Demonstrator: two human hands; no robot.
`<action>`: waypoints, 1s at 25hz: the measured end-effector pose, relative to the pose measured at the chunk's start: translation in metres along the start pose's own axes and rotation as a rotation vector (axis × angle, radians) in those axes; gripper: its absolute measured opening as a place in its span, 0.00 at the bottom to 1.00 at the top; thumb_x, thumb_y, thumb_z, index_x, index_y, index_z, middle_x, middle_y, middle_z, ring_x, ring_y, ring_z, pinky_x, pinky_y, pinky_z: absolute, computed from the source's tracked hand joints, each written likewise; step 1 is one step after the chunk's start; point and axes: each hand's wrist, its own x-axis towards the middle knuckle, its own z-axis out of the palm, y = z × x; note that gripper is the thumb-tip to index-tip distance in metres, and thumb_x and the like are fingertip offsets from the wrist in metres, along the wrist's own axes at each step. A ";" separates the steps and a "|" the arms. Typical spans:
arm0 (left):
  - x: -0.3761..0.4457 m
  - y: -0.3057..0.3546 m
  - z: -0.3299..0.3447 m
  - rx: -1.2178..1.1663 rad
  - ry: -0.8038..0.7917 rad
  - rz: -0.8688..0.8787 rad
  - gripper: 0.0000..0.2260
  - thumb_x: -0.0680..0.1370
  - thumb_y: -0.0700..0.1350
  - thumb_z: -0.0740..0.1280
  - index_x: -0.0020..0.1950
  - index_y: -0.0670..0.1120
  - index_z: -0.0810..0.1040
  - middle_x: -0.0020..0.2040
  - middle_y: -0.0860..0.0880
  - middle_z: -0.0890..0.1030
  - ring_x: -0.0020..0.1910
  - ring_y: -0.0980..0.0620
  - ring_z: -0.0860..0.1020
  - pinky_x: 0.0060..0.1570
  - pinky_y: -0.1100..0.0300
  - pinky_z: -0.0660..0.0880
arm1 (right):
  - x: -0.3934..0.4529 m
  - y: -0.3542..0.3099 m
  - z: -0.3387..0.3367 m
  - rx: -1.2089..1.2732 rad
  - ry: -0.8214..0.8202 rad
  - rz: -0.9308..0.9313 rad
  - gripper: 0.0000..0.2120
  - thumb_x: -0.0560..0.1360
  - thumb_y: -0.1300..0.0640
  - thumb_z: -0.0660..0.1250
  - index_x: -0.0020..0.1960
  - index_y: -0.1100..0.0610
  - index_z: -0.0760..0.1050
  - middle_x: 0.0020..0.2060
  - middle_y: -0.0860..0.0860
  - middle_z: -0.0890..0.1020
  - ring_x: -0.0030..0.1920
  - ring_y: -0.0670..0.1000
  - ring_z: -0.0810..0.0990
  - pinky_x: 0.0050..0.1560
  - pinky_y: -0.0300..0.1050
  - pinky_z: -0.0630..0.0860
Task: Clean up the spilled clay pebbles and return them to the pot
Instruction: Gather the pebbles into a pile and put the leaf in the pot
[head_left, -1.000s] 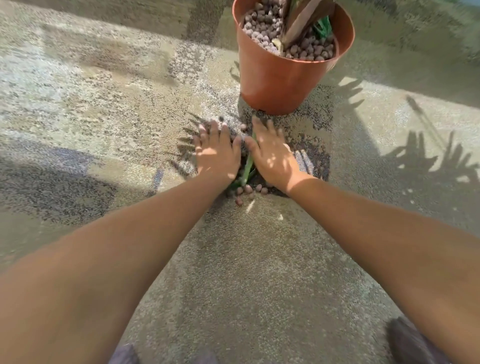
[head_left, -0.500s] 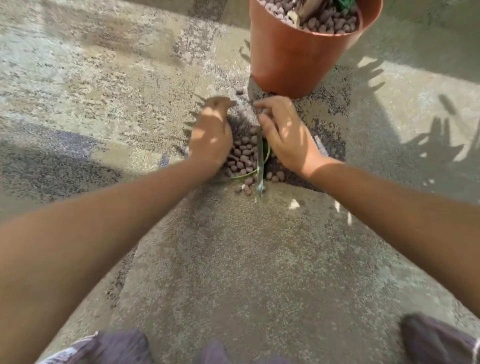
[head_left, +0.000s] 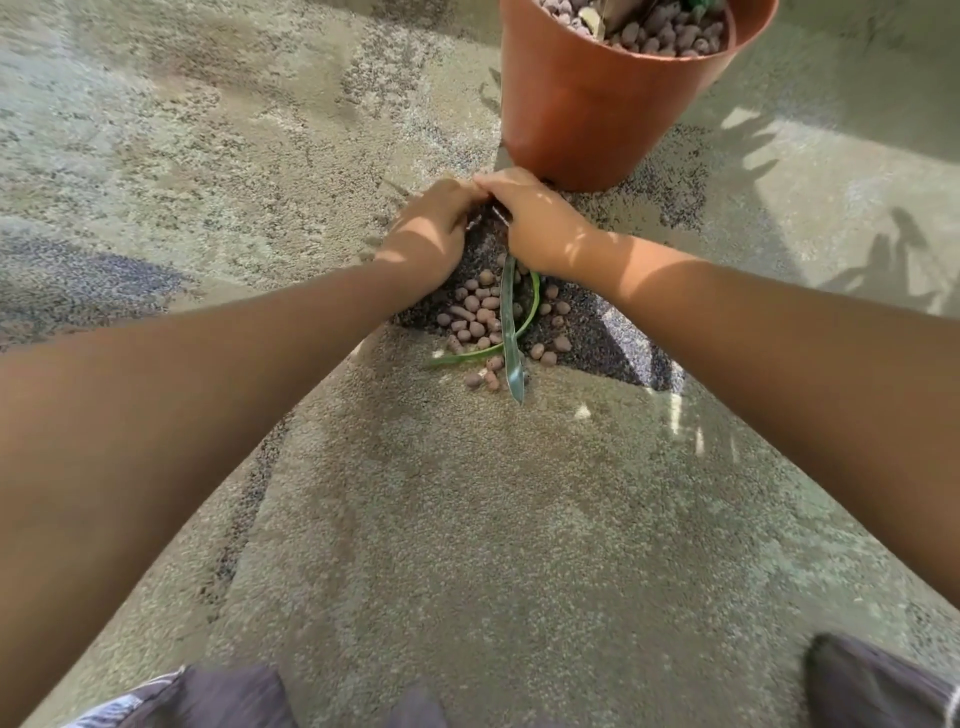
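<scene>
Brown clay pebbles (head_left: 475, 317) lie spilled in a small heap on the rough floor, with two green leaves (head_left: 510, 332) across them. Just beyond stands the terracotta pot (head_left: 582, 109), with more pebbles (head_left: 660, 31) inside it. My left hand (head_left: 428, 234) and right hand (head_left: 535, 223) curve around the far end of the heap with fingertips touching close to the pot's base. Their fingers are curled, and the pebbles under the palms are hidden. Whether either hand grips any I cannot tell.
The floor (head_left: 441, 519) is coarse pebbled concrete with patches of sun and shade. My knees in dark cloth (head_left: 223, 696) show along the bottom edge, one (head_left: 878, 680) at the right corner.
My hands went from lying flat over the pebbles to curling and meeting at the fingertips at the heap's far end. More pebbles and the leaves now show near my wrists.
</scene>
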 end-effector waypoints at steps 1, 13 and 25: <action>-0.014 0.000 0.000 -0.040 0.002 0.026 0.19 0.77 0.33 0.54 0.66 0.47 0.69 0.63 0.45 0.72 0.54 0.54 0.70 0.52 0.66 0.64 | -0.009 0.001 0.000 -0.014 -0.002 -0.046 0.31 0.72 0.76 0.53 0.71 0.55 0.64 0.68 0.55 0.68 0.63 0.53 0.72 0.60 0.39 0.72; -0.128 -0.006 0.021 0.244 -0.092 0.341 0.19 0.77 0.49 0.57 0.67 0.47 0.68 0.69 0.47 0.67 0.67 0.47 0.65 0.65 0.49 0.64 | -0.126 0.027 0.007 -0.133 -0.077 0.068 0.21 0.78 0.55 0.61 0.70 0.53 0.65 0.73 0.51 0.60 0.72 0.54 0.59 0.73 0.51 0.58; -0.081 -0.025 -0.013 0.388 0.019 -0.088 0.24 0.76 0.46 0.61 0.71 0.56 0.59 0.75 0.52 0.53 0.73 0.45 0.50 0.65 0.40 0.58 | -0.132 0.018 0.006 -0.201 -0.094 -0.154 0.16 0.74 0.59 0.66 0.61 0.48 0.75 0.68 0.46 0.70 0.70 0.50 0.65 0.67 0.40 0.53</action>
